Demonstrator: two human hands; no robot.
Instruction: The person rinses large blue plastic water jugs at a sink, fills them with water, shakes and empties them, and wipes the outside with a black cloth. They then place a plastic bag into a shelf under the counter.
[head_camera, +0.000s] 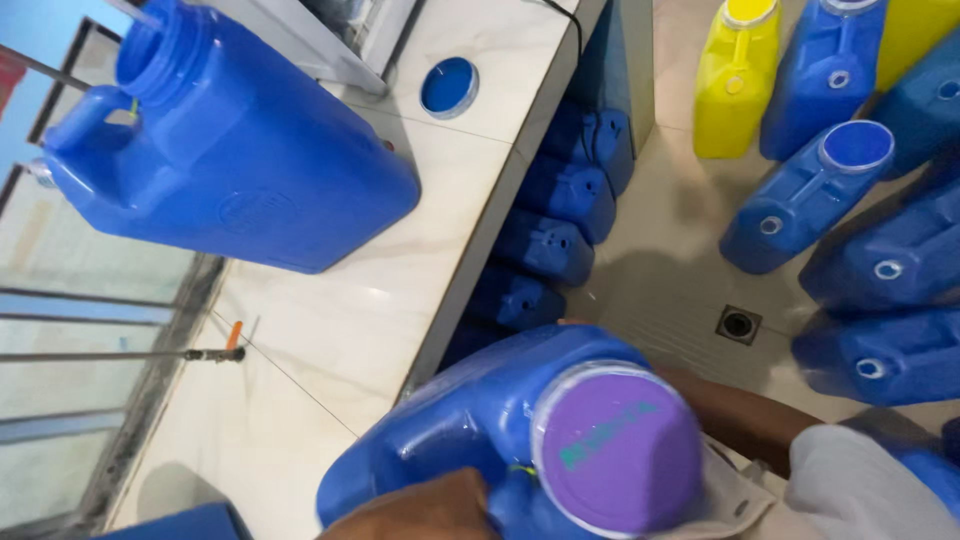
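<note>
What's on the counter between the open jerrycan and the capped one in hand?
Head view: bare marble counter between open jerrycan and capped jerrycan; only a thin rod tip nearby.

Your left hand grips a blue jug with a purple cap; another open jug lies on the table beside a blue lid.
</note>
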